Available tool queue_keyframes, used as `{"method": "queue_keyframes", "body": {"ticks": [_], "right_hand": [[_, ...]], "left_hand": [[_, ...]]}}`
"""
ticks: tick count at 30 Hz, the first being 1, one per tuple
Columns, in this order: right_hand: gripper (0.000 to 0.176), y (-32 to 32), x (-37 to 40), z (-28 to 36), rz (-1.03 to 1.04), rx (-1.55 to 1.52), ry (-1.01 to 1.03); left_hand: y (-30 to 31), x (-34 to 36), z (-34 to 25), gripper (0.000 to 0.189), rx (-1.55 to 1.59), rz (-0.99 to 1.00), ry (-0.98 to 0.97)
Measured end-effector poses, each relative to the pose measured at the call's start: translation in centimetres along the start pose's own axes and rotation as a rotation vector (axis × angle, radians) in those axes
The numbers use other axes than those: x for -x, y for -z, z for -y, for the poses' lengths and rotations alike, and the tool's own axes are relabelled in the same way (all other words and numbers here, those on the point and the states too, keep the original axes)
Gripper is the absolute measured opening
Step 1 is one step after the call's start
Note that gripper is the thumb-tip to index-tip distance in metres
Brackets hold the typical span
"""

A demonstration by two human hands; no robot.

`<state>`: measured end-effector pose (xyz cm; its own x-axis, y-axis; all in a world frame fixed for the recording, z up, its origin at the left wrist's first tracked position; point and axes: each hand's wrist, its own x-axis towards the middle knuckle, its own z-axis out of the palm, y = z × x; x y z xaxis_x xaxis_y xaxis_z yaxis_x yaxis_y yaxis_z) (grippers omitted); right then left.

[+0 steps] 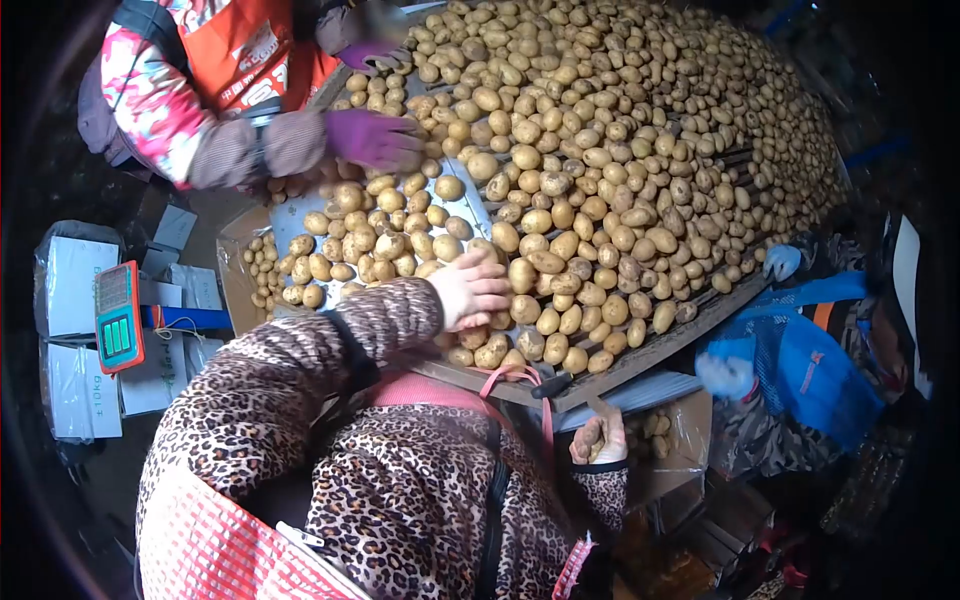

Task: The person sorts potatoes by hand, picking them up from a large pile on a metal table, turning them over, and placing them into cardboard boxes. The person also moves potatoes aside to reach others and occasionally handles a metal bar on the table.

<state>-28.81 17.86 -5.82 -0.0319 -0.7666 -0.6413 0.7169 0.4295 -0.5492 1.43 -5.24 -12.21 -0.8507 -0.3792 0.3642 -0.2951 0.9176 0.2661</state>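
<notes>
My left hand [472, 291] lies over the potatoes [585, 265] at the near edge of the heap, its fingers stretched out and pressing against several of them. A leopard-print sleeve covers that arm. Lower right, below the table's wooden edge [660, 342], my right hand [600, 438] hangs with its fingers curled in. Whatever lies inside those fingers is hidden. Beside that hand stands an open carton [685, 435] with some potatoes in it. Left of my left hand, looser potatoes lie on a grey metal sheet [468, 210].
Across the table, a person in a red apron [250, 55] has a purple-gloved hand [375, 140] on the potatoes. Another person in blue [800, 370] stands at the right. A digital scale [118, 318] and white boxes [85, 390] are at left. Another potato-filled carton [240, 290] adjoins the table.
</notes>
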Motion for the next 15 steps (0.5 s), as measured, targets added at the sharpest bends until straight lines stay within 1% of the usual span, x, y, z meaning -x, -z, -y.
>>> {"method": "queue_keyframes", "body": {"ticks": [1, 2, 4, 5, 6, 7, 8, 9, 10, 11, 12, 13, 14, 15], "right_hand": [[0.043, 0.5, -0.1, 0.0, 0.026, -0.009, 0.002], [0.043, 0.7, -0.3, -0.2, 0.025, 0.021, 0.01], [0.043, 0.8, -0.3, -0.3, 0.009, 0.093, 0.012], [0.044, -0.2, -0.4, -0.4, -0.103, 0.089, -0.003], [0.041, -0.1, -0.6, -0.9, -0.093, 0.063, -0.05], [0.037, 0.4, -1.1, -1.6, -0.086, 0.039, -0.097], [0.036, -1.3, -0.8, -1.3, -0.158, 0.085, -0.123], [0.034, -3.0, -0.5, -1.1, -0.228, 0.128, -0.153], [0.035, -5.0, 0.1, -0.4, -0.17, 0.225, -0.107], [0.033, -5.3, 0.1, -0.5, -0.131, 0.26, -0.123], [0.032, -5.4, 0.0, -0.6, -0.082, 0.296, -0.142], [0.027, -5.6, -0.1, -1.2, -0.135, 0.366, -0.147], [0.03, -5.4, -0.3, -1.6, -0.032, 0.347, -0.113], [0.035, -4.6, -1.0, -2.4, 0.048, 0.312, -0.097]], "left_hand": [[2.2, 0.0, 0.5, 0.035, 0.138, 0.019, 0.024], [4.5, -0.4, 1.3, 0.033, 0.28, 0.042, 0.044], [8.5, -3.3, 3.3, 0.032, 0.06, 0.367, 0.526], [7.2, -2.3, 6.1, 0.04, -0.312, 0.357, 0.744], [6.2, -2.8, 9.1, 0.04, -0.238, 0.362, 0.861], [5.0, -3.1, 11.0, 0.035, -0.255, 0.458, 0.866], [3.7, -3.3, 12.8, 0.032, -0.271, 0.554, 0.866], [1.3, -2.9, 15.9, 0.033, -0.188, 0.537, 0.982], [1.1, -3.3, 16.6, 0.037, -0.179, 0.599, 0.957], [0.8, -3.6, 17.3, 0.042, -0.169, 0.659, 0.93], [5.2, -5.0, 15.2, 0.048, -0.24, 0.783, 0.765], [7.4, -5.0, 12.8, 0.057, -0.009, 0.53, 0.98], [6.8, -3.7, 11.7, 0.051, 0.014, 0.166, 0.938], [6.1, -3.0, 10.4, 0.051, 0.25, 0.082, 0.882]]}}
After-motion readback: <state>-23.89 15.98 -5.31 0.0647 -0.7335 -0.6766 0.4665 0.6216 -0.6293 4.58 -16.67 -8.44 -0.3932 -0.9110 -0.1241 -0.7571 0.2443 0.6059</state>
